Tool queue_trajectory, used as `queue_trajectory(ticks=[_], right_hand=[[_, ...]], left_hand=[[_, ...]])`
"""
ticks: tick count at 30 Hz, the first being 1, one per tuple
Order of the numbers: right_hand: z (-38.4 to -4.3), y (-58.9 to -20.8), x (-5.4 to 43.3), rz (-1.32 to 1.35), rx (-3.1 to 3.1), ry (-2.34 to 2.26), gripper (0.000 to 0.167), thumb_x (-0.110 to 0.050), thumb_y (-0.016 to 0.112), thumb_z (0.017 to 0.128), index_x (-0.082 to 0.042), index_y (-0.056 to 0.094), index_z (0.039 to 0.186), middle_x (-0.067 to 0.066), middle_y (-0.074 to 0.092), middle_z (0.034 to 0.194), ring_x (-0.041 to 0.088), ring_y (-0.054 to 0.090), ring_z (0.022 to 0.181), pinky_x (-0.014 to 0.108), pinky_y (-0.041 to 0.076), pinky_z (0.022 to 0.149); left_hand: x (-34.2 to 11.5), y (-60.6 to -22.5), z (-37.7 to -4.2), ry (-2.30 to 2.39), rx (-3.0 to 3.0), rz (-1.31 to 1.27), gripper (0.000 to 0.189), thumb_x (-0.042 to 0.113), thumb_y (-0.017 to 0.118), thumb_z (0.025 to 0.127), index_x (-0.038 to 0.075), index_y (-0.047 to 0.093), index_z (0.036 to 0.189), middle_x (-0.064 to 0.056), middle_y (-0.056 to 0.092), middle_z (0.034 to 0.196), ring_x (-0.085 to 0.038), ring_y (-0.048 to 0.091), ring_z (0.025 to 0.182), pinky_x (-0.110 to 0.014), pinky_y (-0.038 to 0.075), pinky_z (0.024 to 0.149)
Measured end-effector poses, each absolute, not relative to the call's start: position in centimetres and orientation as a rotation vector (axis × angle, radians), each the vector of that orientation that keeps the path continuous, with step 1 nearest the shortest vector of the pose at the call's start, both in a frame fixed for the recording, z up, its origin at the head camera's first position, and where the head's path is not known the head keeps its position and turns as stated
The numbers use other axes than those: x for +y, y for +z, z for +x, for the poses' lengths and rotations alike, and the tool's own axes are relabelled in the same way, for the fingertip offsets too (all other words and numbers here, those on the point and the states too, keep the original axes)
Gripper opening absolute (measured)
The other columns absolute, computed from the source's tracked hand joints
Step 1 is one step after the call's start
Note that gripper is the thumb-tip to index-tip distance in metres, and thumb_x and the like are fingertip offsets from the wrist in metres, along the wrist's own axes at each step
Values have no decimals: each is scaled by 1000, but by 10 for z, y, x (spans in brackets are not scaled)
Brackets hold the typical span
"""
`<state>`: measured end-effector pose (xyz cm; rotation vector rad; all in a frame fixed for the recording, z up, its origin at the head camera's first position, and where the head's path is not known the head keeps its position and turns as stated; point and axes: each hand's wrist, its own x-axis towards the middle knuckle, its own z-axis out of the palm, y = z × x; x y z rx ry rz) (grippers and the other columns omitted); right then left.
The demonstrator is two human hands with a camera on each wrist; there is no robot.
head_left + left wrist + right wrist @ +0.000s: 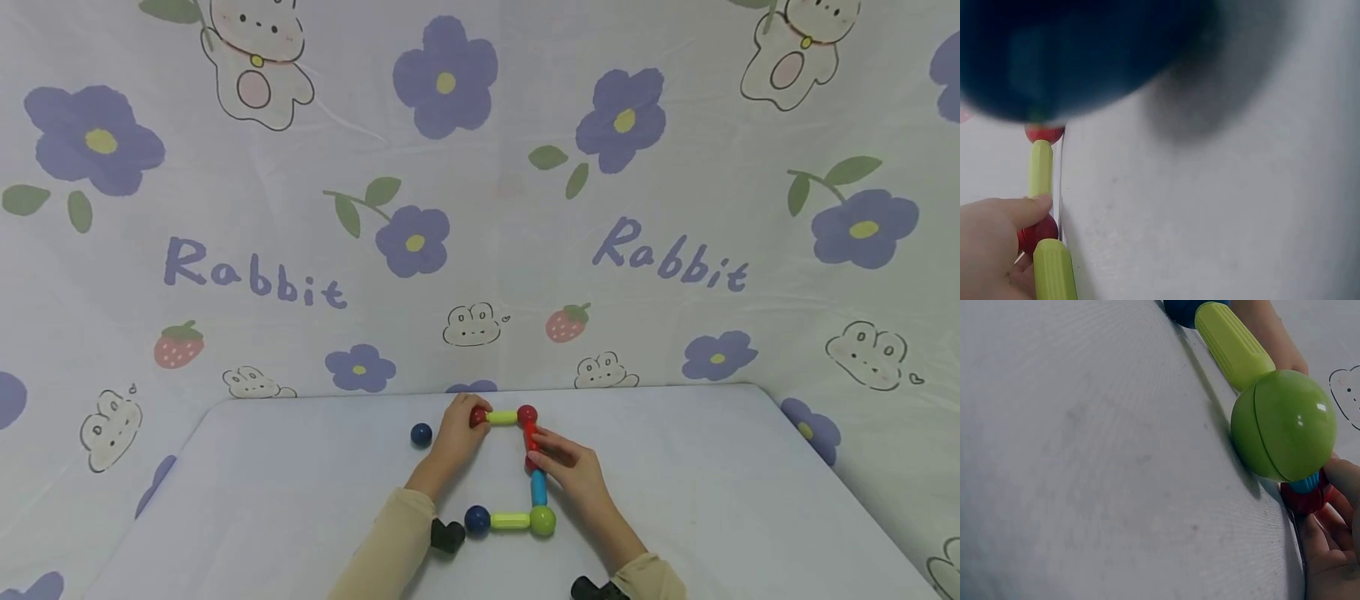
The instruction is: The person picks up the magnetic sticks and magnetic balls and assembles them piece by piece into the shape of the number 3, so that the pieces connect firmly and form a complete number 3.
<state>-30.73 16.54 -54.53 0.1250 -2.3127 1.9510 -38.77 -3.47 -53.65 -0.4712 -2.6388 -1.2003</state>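
Note:
A bent chain of toy balls and rods lies on the white table. My left hand pinches its far-left red ball, beside a yellow-green rod. Another yellow-green rod shows close to this ball in the left wrist view. At the far corner sits a second red ball, joined to a red rod. My right hand grips the lower red ball, its fingers also along the red rod. A blue rod runs from there to a green ball.
From the green ball a yellow-green rod leads left to a dark blue ball, near the left forearm. A loose dark blue ball lies left of the left hand. A patterned cloth hangs behind the table.

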Motion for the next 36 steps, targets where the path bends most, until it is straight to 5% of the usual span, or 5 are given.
queue_trajectory(ticks=[22, 36], right_hand=[[-309, -548, 166, 118, -2297, 1958, 35, -24, 73, 74, -16, 66, 107, -8, 56, 118, 7, 48, 110, 24, 38, 89], [-308, -548, 165, 121, -2274, 1980, 36, -23, 73, 74, -14, 66, 108, -7, 55, 119, 9, 49, 109, 24, 39, 87]], left_hand=[[-39, -530, -382, -1303, -2607, -462, 43, 1, 73, 72, 10, 57, 111, -5, 55, 112, -19, 47, 109, -32, 36, 93], [-60, -519, -361, -1289, -2584, -553, 57, 22, 76, 72, 12, 51, 123, -4, 49, 120, -21, 47, 109, -35, 37, 92]])
